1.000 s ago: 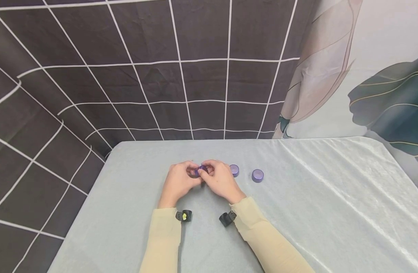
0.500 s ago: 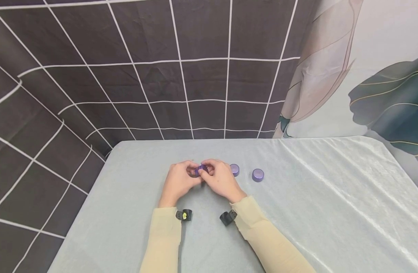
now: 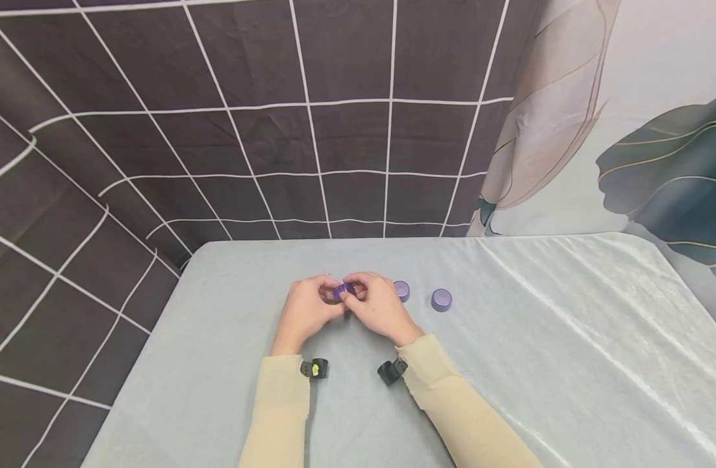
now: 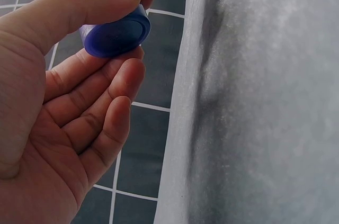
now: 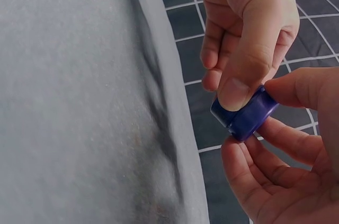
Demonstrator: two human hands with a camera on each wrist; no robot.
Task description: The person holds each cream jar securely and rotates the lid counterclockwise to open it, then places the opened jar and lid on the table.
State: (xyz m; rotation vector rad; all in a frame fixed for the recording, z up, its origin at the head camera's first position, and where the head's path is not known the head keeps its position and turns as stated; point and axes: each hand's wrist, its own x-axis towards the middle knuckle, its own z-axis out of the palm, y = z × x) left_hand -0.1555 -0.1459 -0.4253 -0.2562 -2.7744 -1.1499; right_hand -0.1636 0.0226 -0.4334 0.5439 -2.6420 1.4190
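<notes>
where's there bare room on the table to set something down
The table is most open right of the rightmost cap, toward the curtain. Another patch lies between the left sleeve and dark gridded cloth. Crowded: where left grip and right grip hold a purple piece, with another cap beside the right grip.

Sort of room unclear, but draped: dark grid-lined cloth (image 3: 349,140) behind and at left; leaf-print hanging (image 3: 668,169) at right; pale velvety-covered worktop (image 3: 568,344) below.
</notes>
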